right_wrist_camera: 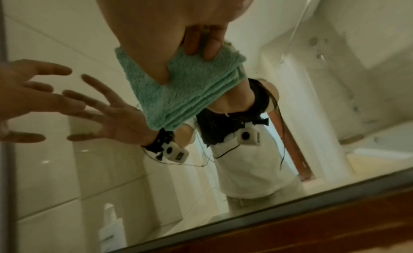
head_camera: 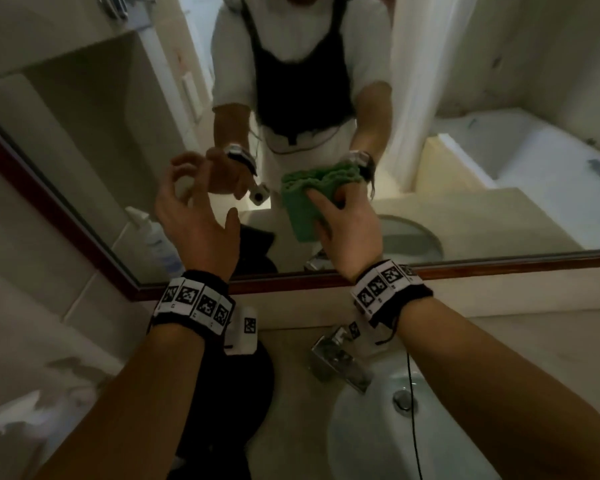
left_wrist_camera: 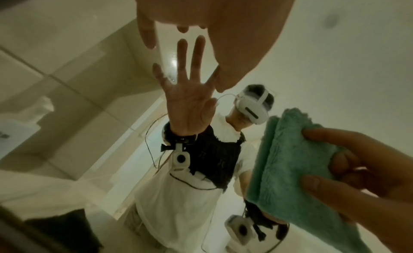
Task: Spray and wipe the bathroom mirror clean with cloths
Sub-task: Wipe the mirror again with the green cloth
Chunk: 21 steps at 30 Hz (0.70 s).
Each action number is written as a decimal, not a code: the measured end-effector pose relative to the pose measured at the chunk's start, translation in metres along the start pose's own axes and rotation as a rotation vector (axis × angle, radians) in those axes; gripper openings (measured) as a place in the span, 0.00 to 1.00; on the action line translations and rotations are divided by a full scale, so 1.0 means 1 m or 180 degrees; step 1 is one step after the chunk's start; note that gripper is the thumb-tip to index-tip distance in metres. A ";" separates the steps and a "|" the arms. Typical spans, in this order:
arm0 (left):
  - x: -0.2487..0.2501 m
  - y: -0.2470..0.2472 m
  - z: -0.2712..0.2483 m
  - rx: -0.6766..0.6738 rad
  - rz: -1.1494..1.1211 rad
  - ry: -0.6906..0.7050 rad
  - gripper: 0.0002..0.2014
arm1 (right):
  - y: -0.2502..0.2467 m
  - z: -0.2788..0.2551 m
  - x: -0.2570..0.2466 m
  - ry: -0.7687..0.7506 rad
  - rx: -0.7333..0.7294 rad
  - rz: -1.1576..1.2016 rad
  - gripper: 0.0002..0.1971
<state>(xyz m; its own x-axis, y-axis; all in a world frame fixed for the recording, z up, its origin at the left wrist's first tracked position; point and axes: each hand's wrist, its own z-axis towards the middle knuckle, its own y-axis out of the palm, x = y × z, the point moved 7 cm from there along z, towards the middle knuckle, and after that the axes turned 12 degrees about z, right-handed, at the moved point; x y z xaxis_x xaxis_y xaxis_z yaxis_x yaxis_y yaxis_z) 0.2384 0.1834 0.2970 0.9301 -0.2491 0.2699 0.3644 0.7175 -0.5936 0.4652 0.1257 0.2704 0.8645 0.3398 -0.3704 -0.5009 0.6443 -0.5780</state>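
Folded fluffy green cloth [head_camera: 303, 206], apparently microfibre.

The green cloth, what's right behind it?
Behind the green cloth, gripped by the right hand, is the mirror glass. Whether they touch is unclear. Its own reflection shows above it; the glass patch it covers is hidden. The left hand holds nothing.

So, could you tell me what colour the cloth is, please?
Green cloth, clearest in the head view.

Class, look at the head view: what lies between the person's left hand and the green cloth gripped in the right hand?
Nothing: only bare mirror glass shows between the empty left hand and the green cloth. The head view shows this.
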 end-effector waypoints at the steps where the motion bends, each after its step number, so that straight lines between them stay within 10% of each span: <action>1: -0.004 0.002 -0.002 0.0019 -0.0049 -0.0116 0.40 | -0.002 -0.001 0.004 -0.0021 -0.0003 -0.0028 0.22; 13: 0.004 0.011 -0.019 0.0279 -0.0279 -0.0013 0.41 | -0.077 -0.076 0.142 0.1396 0.0890 -0.0044 0.25; 21: -0.003 0.011 -0.019 0.0182 -0.0462 -0.0113 0.37 | -0.079 -0.080 0.138 0.1544 0.1127 -0.0009 0.25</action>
<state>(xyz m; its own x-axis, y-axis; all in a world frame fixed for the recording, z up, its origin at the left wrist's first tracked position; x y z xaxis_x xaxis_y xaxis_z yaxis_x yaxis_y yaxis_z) 0.2405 0.1792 0.2750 0.8653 -0.3305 0.3769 0.4908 0.7117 -0.5026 0.6201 0.0673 0.2069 0.7061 0.0398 -0.7069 -0.3820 0.8621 -0.3330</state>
